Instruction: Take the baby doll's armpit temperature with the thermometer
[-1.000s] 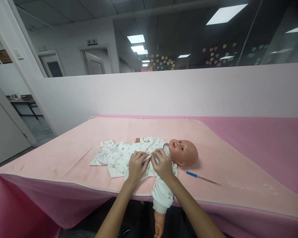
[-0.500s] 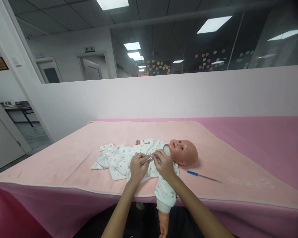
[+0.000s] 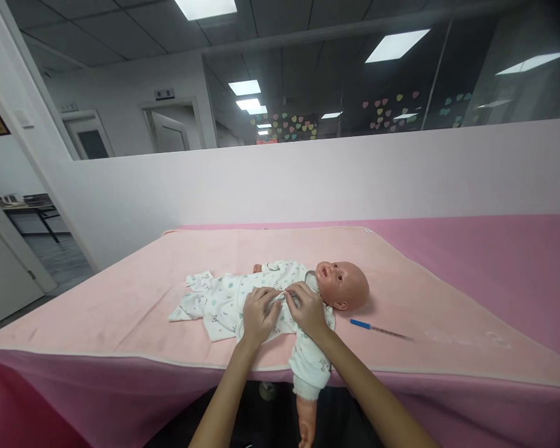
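Note:
A baby doll (image 3: 343, 285) lies on its back with its head to the right, dressed in a white printed romper (image 3: 228, 298). At the doll's chest, my left hand (image 3: 260, 312) pinches the romper's front edge. Close beside it, my right hand (image 3: 307, 306) also has its fingertips closed on the cloth; any fastener between them is too small to make out. The doll's near arm (image 3: 307, 415) hangs over the table's front edge below my right wrist, its sleeve bunched above the forearm.
A thin stick with a blue handle (image 3: 360, 323) lies right of the doll. Beneath everything is a peach blanket (image 3: 121, 292) over a pink cover (image 3: 508, 261). A white half-wall (image 3: 308, 180) with glass above stands behind.
The whole view has shifted slightly. Both hands stay at the same spot on the romper's front, with barely any finger movement.

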A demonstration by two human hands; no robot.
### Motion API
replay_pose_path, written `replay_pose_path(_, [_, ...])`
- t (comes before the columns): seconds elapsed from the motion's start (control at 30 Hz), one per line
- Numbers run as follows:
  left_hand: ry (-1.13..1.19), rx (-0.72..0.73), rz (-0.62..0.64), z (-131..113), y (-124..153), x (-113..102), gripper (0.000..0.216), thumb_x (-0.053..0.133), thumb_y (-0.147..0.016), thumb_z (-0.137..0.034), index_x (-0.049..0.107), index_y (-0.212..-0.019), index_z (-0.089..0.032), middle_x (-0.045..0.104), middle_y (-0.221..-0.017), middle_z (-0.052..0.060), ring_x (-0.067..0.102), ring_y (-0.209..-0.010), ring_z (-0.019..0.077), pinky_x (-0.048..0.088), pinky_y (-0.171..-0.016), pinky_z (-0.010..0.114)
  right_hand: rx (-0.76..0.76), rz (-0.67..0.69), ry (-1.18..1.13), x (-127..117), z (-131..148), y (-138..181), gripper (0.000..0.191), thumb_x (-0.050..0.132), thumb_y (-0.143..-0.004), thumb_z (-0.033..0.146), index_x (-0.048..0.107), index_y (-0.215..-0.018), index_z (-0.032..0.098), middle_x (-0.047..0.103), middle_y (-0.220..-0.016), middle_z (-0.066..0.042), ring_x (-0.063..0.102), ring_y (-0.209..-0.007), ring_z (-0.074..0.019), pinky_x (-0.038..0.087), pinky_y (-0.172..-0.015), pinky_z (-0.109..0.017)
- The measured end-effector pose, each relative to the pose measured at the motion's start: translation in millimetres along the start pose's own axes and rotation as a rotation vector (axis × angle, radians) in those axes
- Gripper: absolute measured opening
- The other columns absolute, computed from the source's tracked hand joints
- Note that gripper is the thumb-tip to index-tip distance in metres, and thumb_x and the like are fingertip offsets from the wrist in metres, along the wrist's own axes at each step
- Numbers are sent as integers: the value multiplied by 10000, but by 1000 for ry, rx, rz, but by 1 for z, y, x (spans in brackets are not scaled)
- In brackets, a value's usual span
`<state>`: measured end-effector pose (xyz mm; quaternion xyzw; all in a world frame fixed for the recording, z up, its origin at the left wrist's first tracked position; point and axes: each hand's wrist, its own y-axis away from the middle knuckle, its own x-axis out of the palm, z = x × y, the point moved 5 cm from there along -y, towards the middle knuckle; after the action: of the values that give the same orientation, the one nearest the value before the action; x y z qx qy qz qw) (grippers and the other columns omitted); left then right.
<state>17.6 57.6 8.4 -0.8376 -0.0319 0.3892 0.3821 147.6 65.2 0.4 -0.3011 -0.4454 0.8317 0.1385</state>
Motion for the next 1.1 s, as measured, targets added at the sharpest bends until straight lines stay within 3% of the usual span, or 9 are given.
replay_pose_path(0.67, [-47,-26,-31,1,-2,2,194,403,-879,-255,596,-876,-233,625,-916,0,504,-893,170,376,-801,328,-7,-15,3,-1,-1,0,145,462,-839,214,599,-792,207,618,-758,-18,582,-670,-125,439,-623,-221])
replay_pose_path(0.9, [2,-73,-93,0,-1,-4,156,462,-824,-208,566,-937,-232,618,-957,2,495,-942,179,393,-822,322,2,-7,6,0,-2,0,149,462,-842,223,601,-792,208,620,-768,-23,574,-663,-128,432,-613,-223])
replay_pose_path(1.1, [-35,-13,-140,-3,1,-5,151,469,-846,-271,605,-901,-238,606,-954,24,511,-938,183,395,-838,330,-3,-14,5,-1,-1,0,168,454,-846,237,607,-784,204,620,-754,-32,574,-655,-133,428,-592,-227])
